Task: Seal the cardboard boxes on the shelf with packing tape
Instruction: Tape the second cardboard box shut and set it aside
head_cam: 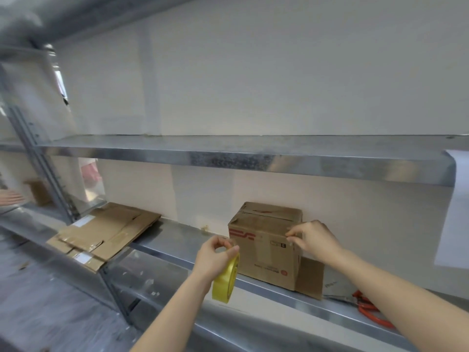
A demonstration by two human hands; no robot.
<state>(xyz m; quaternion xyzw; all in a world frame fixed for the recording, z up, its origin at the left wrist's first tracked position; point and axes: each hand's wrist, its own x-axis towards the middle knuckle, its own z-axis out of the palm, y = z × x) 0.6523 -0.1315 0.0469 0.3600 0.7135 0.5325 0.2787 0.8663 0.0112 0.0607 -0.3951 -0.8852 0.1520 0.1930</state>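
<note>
While left hand (215,257) grips tape (225,282), right hand (314,240) pinches box (266,260).

WALL: plain off-white wall (279,72), evenly lit | SHELVES: galvanised steel upper shelf (228,154) above lower shelf (182,240), both running left to right against wall | POST: perforated upright (38,158) at left, blurred | FLOOR: grey floor (50,313) at lower left, blurred | PAPER: white sheet (456,212) hanging over upper shelf edge at right

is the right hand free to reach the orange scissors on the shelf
Probably not yet: the right hand pinches the tape end at the box. The way looks open: the scissors lie uncovered on the shelf right of it.
</note>
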